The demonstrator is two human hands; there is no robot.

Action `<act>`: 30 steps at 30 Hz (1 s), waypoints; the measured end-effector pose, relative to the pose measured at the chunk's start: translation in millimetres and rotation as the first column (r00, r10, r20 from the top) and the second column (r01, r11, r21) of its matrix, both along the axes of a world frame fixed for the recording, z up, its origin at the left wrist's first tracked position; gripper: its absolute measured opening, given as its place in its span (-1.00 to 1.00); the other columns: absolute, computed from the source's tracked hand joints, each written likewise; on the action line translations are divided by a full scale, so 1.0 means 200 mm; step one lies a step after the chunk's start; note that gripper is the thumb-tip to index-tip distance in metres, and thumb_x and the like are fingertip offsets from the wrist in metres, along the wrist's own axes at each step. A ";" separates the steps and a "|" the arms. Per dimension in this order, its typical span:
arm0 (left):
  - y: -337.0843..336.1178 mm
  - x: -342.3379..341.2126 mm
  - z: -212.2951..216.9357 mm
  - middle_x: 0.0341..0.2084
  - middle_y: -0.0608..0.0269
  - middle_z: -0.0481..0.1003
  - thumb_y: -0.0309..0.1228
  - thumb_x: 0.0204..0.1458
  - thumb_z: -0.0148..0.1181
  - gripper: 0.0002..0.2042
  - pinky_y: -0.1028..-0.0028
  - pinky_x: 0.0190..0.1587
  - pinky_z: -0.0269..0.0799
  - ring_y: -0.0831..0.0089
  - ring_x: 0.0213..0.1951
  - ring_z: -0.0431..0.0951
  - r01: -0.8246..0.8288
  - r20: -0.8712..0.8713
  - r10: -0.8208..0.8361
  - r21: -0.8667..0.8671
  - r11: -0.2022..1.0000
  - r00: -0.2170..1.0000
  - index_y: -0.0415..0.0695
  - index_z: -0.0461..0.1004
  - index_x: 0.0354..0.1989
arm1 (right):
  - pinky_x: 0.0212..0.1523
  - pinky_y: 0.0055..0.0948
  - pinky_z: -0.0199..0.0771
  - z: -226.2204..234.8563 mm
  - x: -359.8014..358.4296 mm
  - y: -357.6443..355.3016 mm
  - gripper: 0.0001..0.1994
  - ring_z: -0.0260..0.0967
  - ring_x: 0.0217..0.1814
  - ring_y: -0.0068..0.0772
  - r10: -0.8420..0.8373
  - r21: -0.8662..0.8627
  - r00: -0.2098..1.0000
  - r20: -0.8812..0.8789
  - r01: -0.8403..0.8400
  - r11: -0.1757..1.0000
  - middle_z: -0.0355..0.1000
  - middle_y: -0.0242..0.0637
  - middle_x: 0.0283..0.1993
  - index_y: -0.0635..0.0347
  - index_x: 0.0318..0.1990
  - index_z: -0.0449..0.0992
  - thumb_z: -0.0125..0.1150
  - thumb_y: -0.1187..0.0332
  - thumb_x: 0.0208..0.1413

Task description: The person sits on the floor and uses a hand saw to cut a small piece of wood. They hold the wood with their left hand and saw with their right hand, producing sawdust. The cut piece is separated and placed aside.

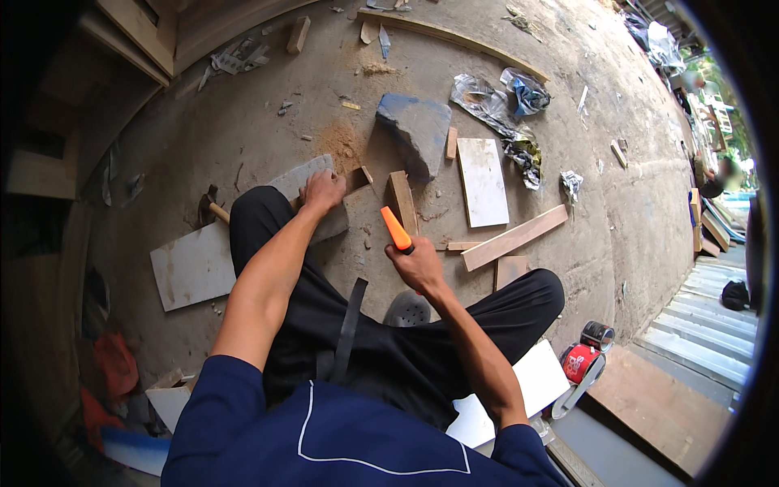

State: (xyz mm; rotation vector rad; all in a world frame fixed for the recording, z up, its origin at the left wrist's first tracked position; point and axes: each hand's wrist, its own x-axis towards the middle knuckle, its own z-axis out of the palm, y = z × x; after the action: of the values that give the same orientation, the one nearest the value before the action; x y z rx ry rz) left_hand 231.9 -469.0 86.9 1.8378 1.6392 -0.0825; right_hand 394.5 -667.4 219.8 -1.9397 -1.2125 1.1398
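1. While the right hand clamps an orange-and-black tool at centre, the left hand curls at a grey block; its grip is unclear.
2. Pale lettering marks a red container, lower right.

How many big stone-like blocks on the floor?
2: a grey block at the left hand, partly hidden by the arm and leg; a blue-stained block farther ahead, to its right. Others could be hidden.

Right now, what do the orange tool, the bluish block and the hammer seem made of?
Orange tool: probably plastic, smooth and evenly coloured. Bluish block: likely stone or concrete, rough broken edge. Hammer: tan handle, apparently wood; dark head, perhaps metal.
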 end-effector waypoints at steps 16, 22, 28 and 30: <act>1.24 0.29 -0.08 -0.38 0.29 0.54 -0.14 0.13 -0.20 -0.66 0.20 -0.19 0.19 0.24 -0.23 0.45 -0.104 -0.025 0.134 0.494 0.863 0.991 0.01 0.49 -0.48 | -0.48 -0.18 0.32 0.24 -0.17 1.22 -0.73 0.33 -0.54 0.12 -0.131 -0.012 0.991 0.040 0.132 0.991 0.33 0.08 -0.61 0.36 -0.54 0.42 0.20 0.27 -0.07; 1.78 0.42 0.09 -0.52 0.19 0.53 -0.15 0.11 -0.17 -0.69 0.23 -0.18 0.14 0.24 -0.24 0.47 -0.074 -0.019 0.086 0.347 0.935 0.996 0.03 0.49 -0.48 | -0.46 -0.23 0.31 0.41 0.00 1.81 -0.72 0.32 -0.58 -0.02 -0.167 -0.093 0.986 -0.001 0.166 0.982 0.33 0.06 -0.60 0.35 -0.51 0.44 0.21 0.25 -0.08; 1.75 0.15 0.40 -0.51 0.21 0.52 -0.15 0.13 -0.19 -0.67 0.23 -0.15 0.10 0.24 -0.22 0.45 -0.081 -0.077 0.116 0.362 0.929 0.990 0.01 0.49 -0.48 | -0.39 -0.19 0.35 0.83 -0.20 1.90 -0.69 0.37 -0.46 0.09 -0.113 -0.152 0.993 0.025 0.115 0.982 0.38 0.07 -0.54 0.33 -0.44 0.48 0.20 0.18 -0.06; 1.79 0.04 0.48 -0.41 0.24 0.51 -0.16 0.15 -0.22 -0.66 0.22 -0.11 0.09 0.28 -0.16 0.42 -0.087 -0.032 0.112 0.438 0.895 0.993 -0.01 0.48 -0.45 | -0.33 -0.15 0.38 0.92 -0.33 1.96 -0.69 0.39 -0.38 0.13 -0.109 -0.191 0.992 0.066 0.120 0.974 0.41 0.11 -0.48 0.29 -0.39 0.50 0.17 0.16 -0.05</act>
State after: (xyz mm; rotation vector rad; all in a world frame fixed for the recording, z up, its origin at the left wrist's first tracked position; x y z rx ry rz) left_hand 239.8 -111.3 182.3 2.0847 1.9047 0.3060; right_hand 328.4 -276.3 404.7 -2.1698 -1.0343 1.1891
